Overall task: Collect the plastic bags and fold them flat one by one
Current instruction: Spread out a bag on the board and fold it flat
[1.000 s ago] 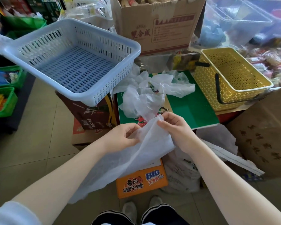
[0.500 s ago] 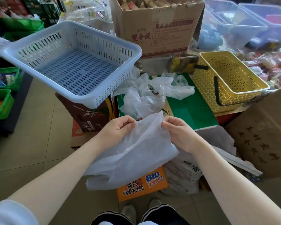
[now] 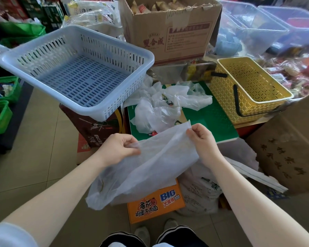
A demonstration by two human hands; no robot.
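Observation:
A translucent white plastic bag hangs stretched between both hands, above the floor and in front of the green box top. My left hand pinches its left upper edge. My right hand pinches the right upper corner, held a little higher. The bag's lower end droops down to the left. Behind it, a loose pile of crumpled white plastic bags lies on the green box top.
A pale blue slotted basket sits tilted on a brown carton at left. A yellow basket with a black handle stands at right. Cardboard boxes, an orange noodle carton and a white sack crowd the floor by my feet.
My hands have drawn apart, pulling the bag's top edge wider and flatter. The right hand has risen slightly.

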